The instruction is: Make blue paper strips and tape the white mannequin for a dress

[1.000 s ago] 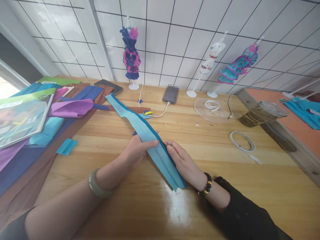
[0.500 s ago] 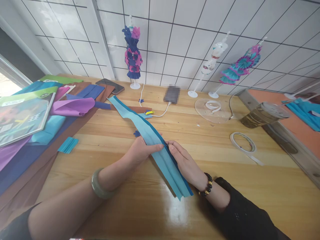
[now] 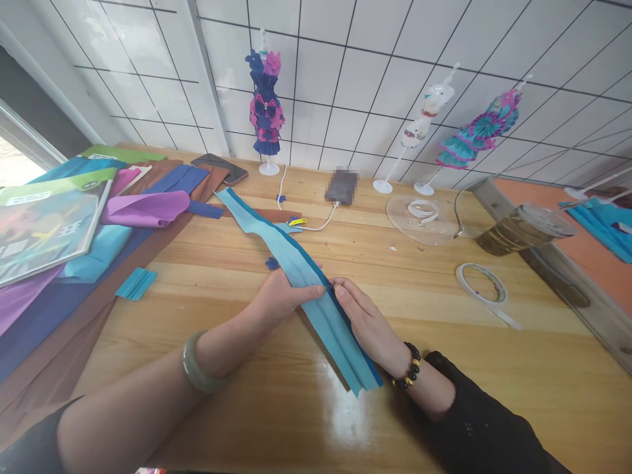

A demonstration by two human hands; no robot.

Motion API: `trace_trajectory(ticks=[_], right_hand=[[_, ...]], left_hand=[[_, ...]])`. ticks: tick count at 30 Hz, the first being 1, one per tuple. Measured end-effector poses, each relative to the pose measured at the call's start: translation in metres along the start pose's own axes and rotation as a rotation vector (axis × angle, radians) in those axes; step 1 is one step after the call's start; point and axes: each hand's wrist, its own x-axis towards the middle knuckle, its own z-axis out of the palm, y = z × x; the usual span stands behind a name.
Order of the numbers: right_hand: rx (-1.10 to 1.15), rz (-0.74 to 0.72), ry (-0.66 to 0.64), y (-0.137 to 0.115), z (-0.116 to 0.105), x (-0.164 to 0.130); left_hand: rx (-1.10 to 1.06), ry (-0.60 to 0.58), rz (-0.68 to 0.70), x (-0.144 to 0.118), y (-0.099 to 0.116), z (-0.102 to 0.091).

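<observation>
A long light-blue strip (image 3: 284, 253) of crepe-like paper or cloth, with a darker blue edge, slants across the middle of the view. My left hand (image 3: 284, 293) is closed around its left side, thumb on top and fingers beneath. On the opposite side, my right hand (image 3: 365, 319) pinches the dark blue edge close to my left thumb. A small dark spot shows at the right fingertips, too small to name. The strip's lower end hangs past both hands, above the table (image 3: 276, 415). A small dark-blue flower cutout (image 3: 271, 263) lies just beyond my left hand.
Coloured sheets (image 3: 148, 207) and a booklet (image 3: 54, 217) are piled at left, near a pleated turquoise piece (image 3: 136, 284). Dressed stands (image 3: 266, 112) line the tiled wall. At right are a tape roll (image 3: 481, 284), a clear disc (image 3: 402, 227) and a cup (image 3: 523, 229).
The view has shifted very slightly. Both hands keep their grip on the strip at nearly the same place.
</observation>
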Motion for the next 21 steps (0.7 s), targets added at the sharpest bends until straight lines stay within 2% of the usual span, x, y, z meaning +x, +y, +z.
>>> trace_trajectory(ticks=[21], right_hand=[[-0.041, -0.008, -0.003, 0.0003, -0.0004, 0.0011]], left_hand=[[0.032, 0.018, -0.048, -0.0001, -0.0008, -0.002]])
